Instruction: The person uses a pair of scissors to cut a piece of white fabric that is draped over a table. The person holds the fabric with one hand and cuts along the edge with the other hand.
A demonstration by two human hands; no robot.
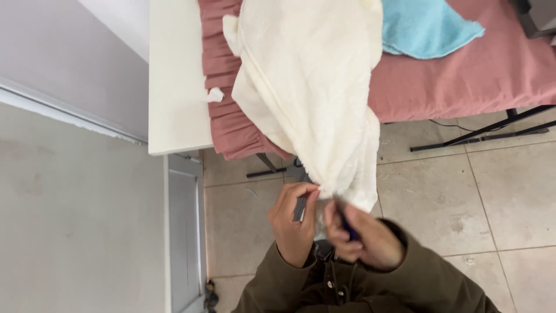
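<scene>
Far left, a grey wall, then a white counter (176, 87) running down the frame, with a small crumpled white scrap (215, 94) lying at its edge against the pink frilled bedcover (463, 75). Moving in, here's the left hand (293, 223), fingers (308, 200) curled together and pinched on the bottom corner of the cream cloth (307, 87). That cloth hangs from the bed down over its edge, its lowest tip right between both hands above the tiled floor (492, 197). Just beside, touching almost knuckle to knuckle, the right hand (362, 235), fingers closed round something dark and blue; what it is, can't tell, it's blurred. Olive sleeves (428, 278) below. Up right, a turquoise towel (425, 26) lies on the bedcover, just beside the cream cloth, and a black bed frame leg (480, 130) angles across the tiles.
</scene>
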